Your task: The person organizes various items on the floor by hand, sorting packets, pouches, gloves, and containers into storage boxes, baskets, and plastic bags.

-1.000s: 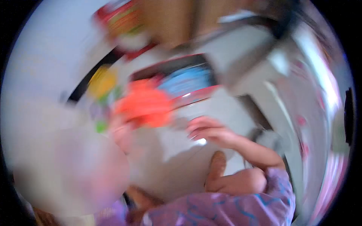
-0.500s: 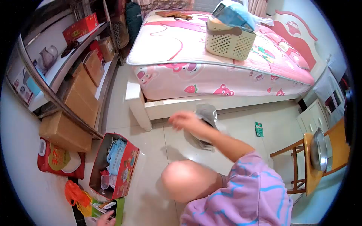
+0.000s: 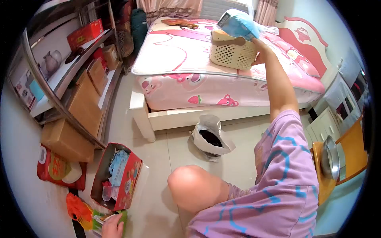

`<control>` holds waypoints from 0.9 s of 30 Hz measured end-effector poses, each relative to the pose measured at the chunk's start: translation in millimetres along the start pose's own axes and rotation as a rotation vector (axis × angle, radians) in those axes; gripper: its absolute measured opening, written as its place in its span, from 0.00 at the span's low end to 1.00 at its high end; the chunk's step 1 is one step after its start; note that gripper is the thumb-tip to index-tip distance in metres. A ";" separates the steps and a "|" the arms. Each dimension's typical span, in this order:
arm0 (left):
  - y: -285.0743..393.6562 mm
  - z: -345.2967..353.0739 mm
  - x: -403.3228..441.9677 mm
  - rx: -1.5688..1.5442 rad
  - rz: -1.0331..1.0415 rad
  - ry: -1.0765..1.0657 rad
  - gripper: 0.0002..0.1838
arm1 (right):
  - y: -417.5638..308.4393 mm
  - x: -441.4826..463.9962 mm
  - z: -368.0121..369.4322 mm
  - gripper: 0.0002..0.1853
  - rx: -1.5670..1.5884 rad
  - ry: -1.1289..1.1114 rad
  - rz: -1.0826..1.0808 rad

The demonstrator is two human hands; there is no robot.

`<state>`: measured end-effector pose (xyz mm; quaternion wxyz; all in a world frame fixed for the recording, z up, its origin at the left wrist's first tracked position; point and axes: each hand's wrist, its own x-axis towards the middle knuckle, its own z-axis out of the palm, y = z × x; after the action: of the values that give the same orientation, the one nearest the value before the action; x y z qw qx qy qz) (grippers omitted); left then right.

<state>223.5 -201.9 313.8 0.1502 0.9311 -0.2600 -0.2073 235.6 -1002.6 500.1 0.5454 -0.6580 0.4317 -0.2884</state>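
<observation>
My right hand is at the right end of a cream plastic basket on the bed, its fingers curled against the rim and side. A blue and white plastic package sits on top of the basket's load. At the lower left, my left hand grips the edge of a small green box; some fingertips are hidden. Thin pale items stick up inside this box. Beside it lies an orange-red plastic bag. A red carton holding blue face masks stands just beyond.
A white bag with dark contents stands open on the tiled floor. The bed spans the back. Left is a metal shelf with cardboard boxes. At right, a wooden chair carries metal bowls.
My right hand has moved from above the white floor bag up to the basket. My left hand has come further over the green box. The view has shifted slightly.
</observation>
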 end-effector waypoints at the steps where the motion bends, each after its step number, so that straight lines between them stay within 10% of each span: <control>1: 5.0 -3.6 3.7 -0.026 -0.067 -0.076 0.19 | 3.7 8.2 2.1 0.34 -0.056 0.012 -0.042; 10: -37.1 9.9 -1.1 -0.089 -0.139 0.191 0.18 | 54.9 101.4 -79.3 0.12 -0.897 -0.255 -1.135; 13: -62.0 6.7 -19.0 -0.125 -0.242 0.242 0.19 | 56.5 161.4 -116.2 0.28 -0.650 -0.322 -0.903; 18: -73.4 -20.1 -42.8 -0.132 -0.509 0.190 0.20 | 34.4 115.1 -85.8 0.23 -0.684 -0.390 -0.888; 20: -81.7 -16.7 -52.9 -0.081 -0.498 0.269 0.20 | 18.6 35.3 -37.2 0.20 0.495 -0.554 -0.025; 27: -97.4 -18.3 -72.6 -0.146 -0.500 0.363 0.21 | 17.9 -113.7 107.7 0.13 0.007 -0.919 -0.294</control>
<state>216.6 -79.3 314.3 0.2052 0.9746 0.0234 -0.0862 270.2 -852.3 467.5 0.6352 -0.7696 0.0473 -0.0432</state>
